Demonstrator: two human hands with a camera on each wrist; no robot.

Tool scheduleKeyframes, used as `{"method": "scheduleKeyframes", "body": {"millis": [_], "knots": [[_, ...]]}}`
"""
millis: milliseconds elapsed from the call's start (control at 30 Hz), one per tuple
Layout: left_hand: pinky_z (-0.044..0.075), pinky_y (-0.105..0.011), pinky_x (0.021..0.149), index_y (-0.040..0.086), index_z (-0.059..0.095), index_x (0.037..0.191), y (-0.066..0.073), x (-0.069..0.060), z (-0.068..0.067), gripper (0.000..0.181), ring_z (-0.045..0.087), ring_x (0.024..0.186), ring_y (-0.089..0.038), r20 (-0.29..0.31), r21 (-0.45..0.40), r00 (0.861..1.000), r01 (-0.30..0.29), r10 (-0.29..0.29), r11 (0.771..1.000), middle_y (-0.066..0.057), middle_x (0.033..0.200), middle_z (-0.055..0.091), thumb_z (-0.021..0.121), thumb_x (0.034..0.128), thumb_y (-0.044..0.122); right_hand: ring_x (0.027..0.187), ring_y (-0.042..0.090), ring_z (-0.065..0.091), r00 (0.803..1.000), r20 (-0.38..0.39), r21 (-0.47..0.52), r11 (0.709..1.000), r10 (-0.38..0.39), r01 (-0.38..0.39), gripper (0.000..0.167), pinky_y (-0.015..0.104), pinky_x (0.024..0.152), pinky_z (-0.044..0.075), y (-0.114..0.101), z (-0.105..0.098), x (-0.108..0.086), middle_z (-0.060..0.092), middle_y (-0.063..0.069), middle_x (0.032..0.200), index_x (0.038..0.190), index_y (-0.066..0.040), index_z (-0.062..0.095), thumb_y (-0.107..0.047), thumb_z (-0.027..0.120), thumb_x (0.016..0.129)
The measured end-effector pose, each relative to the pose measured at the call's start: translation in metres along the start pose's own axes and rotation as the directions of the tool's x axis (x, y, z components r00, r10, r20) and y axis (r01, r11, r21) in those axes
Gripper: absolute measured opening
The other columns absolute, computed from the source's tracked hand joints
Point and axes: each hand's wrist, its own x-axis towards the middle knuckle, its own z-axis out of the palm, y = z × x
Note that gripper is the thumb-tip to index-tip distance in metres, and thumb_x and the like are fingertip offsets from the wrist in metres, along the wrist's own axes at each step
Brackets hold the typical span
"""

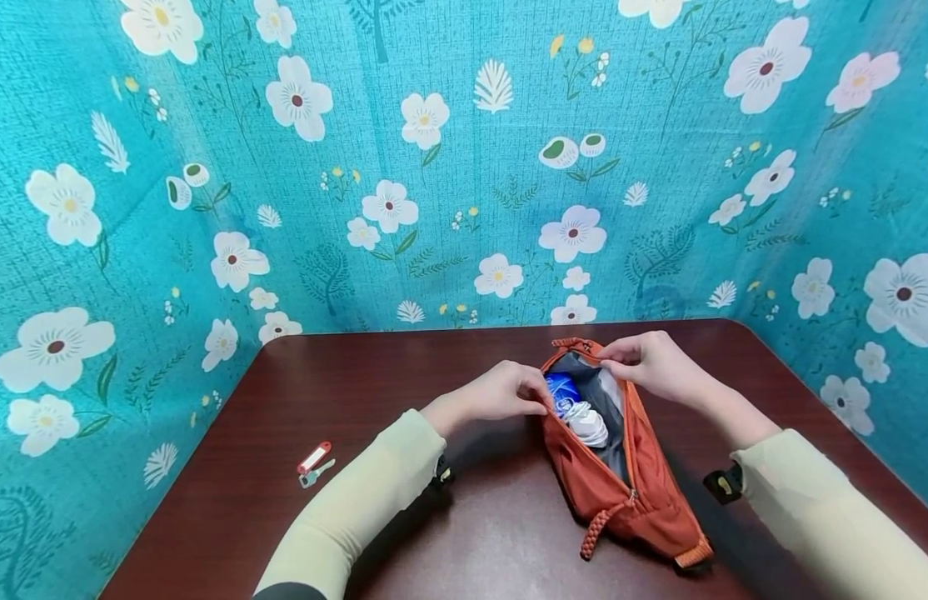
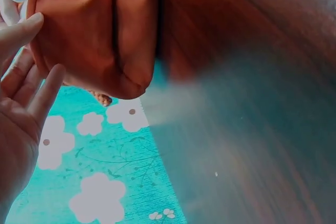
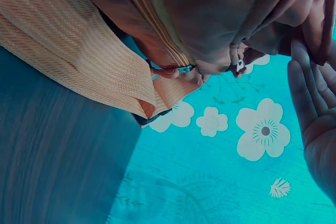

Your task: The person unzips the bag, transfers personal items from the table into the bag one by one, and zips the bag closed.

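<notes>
An orange zippered waist bag [image 1: 659,492] lies on the table with its long mouth spread wide, showing a grey lining [image 1: 610,417]. My left hand [image 1: 509,390] pinches the left edge of the opening between thumb and fingers. On the opposite edge, near the far end, my right hand [image 1: 655,367] grips the fabric. Inside the bag sit a blue packet [image 1: 561,386] and, nearer me, a bundled white cable [image 1: 586,425]. The left wrist view shows the left thumb on the outer orange wall. Fingers of the right hand [image 3: 317,108] lie behind the bag's rim in the right wrist view.
A key [image 1: 316,475] with a red-and-white tag [image 1: 314,457] lies on the left of the dark wooden table [image 1: 239,533]. A braided zipper pull [image 1: 596,532] hangs from the bag's near end. A turquoise floral cloth [image 1: 464,183] surrounds the table's back and sides.
</notes>
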Motion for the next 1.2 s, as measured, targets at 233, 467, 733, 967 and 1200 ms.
{"method": "scheduleKeyframes", "body": {"millis": [233, 467, 733, 967, 1200], "knots": [[0.051, -0.021, 0.082, 0.008, 0.075, 0.092, 0.010, -0.011, -0.016, 0.007, 0.059, 0.089, -0.006, -0.037, -0.058, 0.997, -0.070, 0.068, 0.996, 0.000, 0.095, 0.068, 0.074, 0.0860, 0.007, 0.058, 0.011, 0.060, 0.999, 0.012, 0.007, 0.999, 0.032, -0.032, 0.013, 0.025, 0.052, 0.046, -0.004, -0.006, 0.001, 0.067, -0.005, 0.072, 0.101, 0.000, 0.073, -0.001, 0.069, 0.088], [0.050, -0.019, 0.081, 0.010, 0.075, 0.093, 0.006, -0.016, -0.017, 0.007, 0.058, 0.089, -0.004, -0.012, -0.049, 0.999, -0.036, 0.035, 0.998, 0.004, 0.095, 0.067, 0.074, 0.0863, 0.009, 0.062, 0.011, 0.062, 0.999, 0.011, 0.009, 0.999, 0.046, -0.046, 0.013, 0.026, 0.054, 0.049, -0.005, -0.005, 0.003, 0.068, -0.002, 0.076, 0.101, -0.001, 0.073, -0.003, 0.070, 0.088], [0.049, -0.017, 0.081, 0.012, 0.075, 0.093, 0.005, -0.016, -0.011, 0.007, 0.058, 0.088, -0.004, 0.004, -0.016, 1.000, -0.012, 0.012, 1.000, 0.006, 0.095, 0.066, 0.074, 0.0869, 0.010, 0.067, 0.013, 0.064, 0.995, 0.071, 0.017, 0.997, 0.068, -0.070, 0.027, 0.027, 0.057, 0.049, -0.005, 0.006, 0.000, 0.065, -0.005, 0.077, 0.112, -0.003, 0.070, -0.013, 0.073, 0.088], [0.049, -0.017, 0.081, 0.012, 0.074, 0.094, 0.004, -0.016, -0.008, 0.007, 0.058, 0.087, -0.004, -0.003, -0.008, 1.000, 0.004, -0.004, 1.000, 0.007, 0.094, 0.065, 0.073, 0.0875, 0.011, 0.053, 0.011, 0.050, 0.974, 0.221, 0.039, 0.997, 0.050, -0.060, 0.050, 0.025, 0.048, 0.040, -0.006, 0.008, -0.008, 0.056, -0.006, 0.067, 0.131, 0.000, 0.058, -0.012, 0.074, 0.085], [0.050, -0.018, 0.082, 0.012, 0.074, 0.094, 0.004, -0.020, -0.014, 0.007, 0.058, 0.089, -0.003, -0.078, -0.010, 0.997, -0.011, 0.010, 1.000, 0.007, 0.093, 0.065, 0.072, 0.0874, 0.009, 0.047, 0.009, 0.050, 0.980, 0.200, 0.054, 0.998, 0.018, -0.029, 0.039, 0.024, 0.044, 0.038, -0.011, -0.008, -0.008, 0.062, -0.008, 0.062, 0.125, -0.004, 0.066, -0.007, 0.073, 0.087]]}}
